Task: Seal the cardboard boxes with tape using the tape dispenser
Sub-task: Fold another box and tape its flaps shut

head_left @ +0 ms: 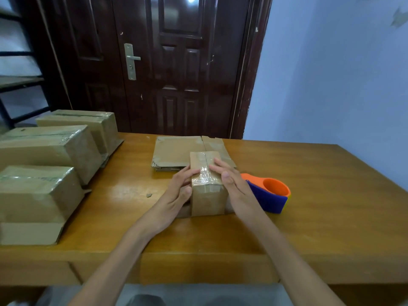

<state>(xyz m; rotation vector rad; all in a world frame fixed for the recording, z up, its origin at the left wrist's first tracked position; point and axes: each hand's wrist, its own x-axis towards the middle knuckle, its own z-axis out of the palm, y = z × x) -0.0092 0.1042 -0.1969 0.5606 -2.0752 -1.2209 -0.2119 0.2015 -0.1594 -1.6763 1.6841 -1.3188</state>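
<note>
Nearest me, my left hand [180, 191] presses flat against the left side of the small cardboard box [207, 184], its grip spread, fingertips reaching the clear tape [206, 174] across the top seam. My right hand [234, 186] mirrors it on the right side, grip also spread, fingers straight over the taped top. The box stands mid-surface [331, 206]. Just beside my right hand lies the orange-and-blue tape dispenser [270, 195]. Behind the box, flattened cardboard [176, 151] lies touching it. To the far left I see three taped boxes [44, 146] lined up.
</note>
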